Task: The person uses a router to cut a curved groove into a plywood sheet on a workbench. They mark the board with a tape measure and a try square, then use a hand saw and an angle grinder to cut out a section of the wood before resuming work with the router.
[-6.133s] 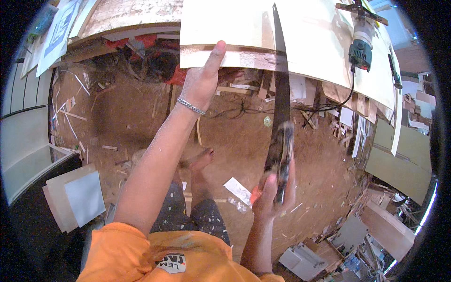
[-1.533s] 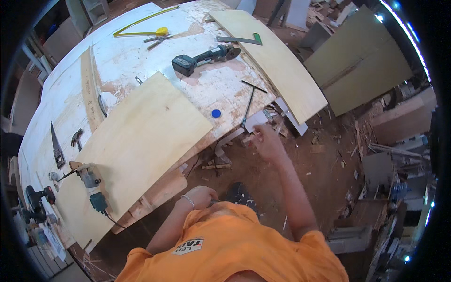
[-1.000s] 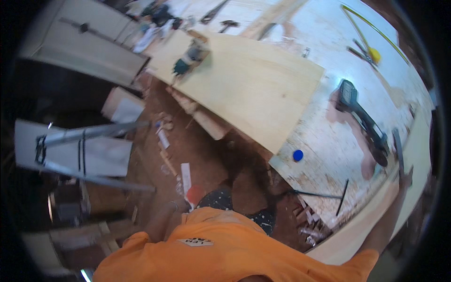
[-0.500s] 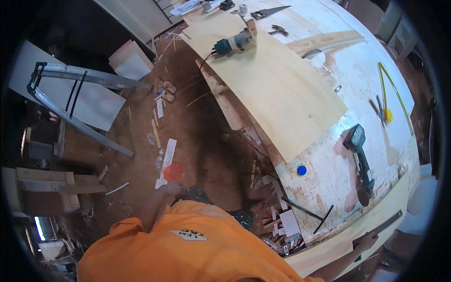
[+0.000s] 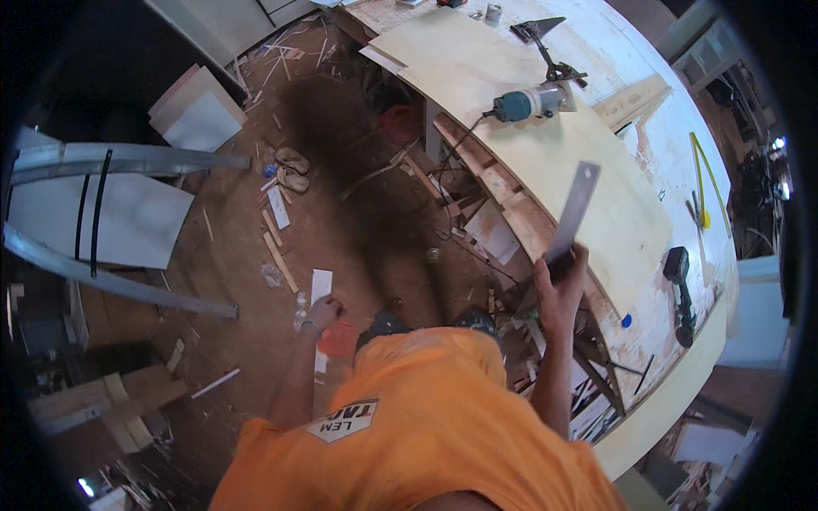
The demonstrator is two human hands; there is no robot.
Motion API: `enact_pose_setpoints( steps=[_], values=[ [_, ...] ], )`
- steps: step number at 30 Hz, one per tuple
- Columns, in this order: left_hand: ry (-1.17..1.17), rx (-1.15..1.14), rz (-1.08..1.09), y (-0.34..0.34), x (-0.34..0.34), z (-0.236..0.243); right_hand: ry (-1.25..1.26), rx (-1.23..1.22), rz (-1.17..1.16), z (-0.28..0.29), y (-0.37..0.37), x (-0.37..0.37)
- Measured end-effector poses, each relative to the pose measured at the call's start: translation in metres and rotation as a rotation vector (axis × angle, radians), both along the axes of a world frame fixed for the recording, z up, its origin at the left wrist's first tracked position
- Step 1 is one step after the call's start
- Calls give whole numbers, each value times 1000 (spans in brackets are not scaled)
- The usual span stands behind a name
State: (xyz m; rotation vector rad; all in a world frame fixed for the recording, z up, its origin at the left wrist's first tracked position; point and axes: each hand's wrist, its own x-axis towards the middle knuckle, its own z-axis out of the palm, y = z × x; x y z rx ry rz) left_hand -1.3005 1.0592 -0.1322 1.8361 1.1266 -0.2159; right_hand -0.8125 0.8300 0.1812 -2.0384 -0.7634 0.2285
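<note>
Ladder point(image 5: 128, 156): grey metal, far left, overlapping a white panel point(image 5: 141, 223) from this view.
Slippers point(image 5: 292, 180): a pair on the brown floor point(image 5: 239, 255).
Left hand point(image 5: 325, 310): hanging, seen near a white strip point(image 5: 320, 285) and an orange thing point(image 5: 338, 339); fingers loosely apart, holding nothing that shows.
Power tool point(image 5: 521, 105): teal, on the pale board point(image 5: 486, 64), which lies on the bench point(image 5: 618, 64).
Right hand point(image 5: 562, 285): fingers clamped on the square.
Square point(image 5: 575, 209): metal blade up, seen across the board; whether touching it, I cannot tell.
Blue cap point(image 5: 626, 321): on the bench, beside the board's corner.
Grinder point(image 5: 681, 298): right of the cap.
Tape measure point(image 5: 704, 220): yellow, drawn out.
</note>
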Motion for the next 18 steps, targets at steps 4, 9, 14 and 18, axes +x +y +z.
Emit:
enact_pose_setpoints(
  steps=[4, 9, 14, 18],
  values=[
    [-172, -357, 715, 104, 26, 69, 240, 167, 125, 39, 124, -15],
    [-441, -394, 475, 196, 142, 137, 430, -95, 161, 33, 234, -7],
    [-342, -386, 124, 294, 222, 177, 316, -287, 354, -56, 335, -16],
    [-193, -248, -44, 383, 223, 176, 637, -416, 417, -73, 425, -15]
  ],
)
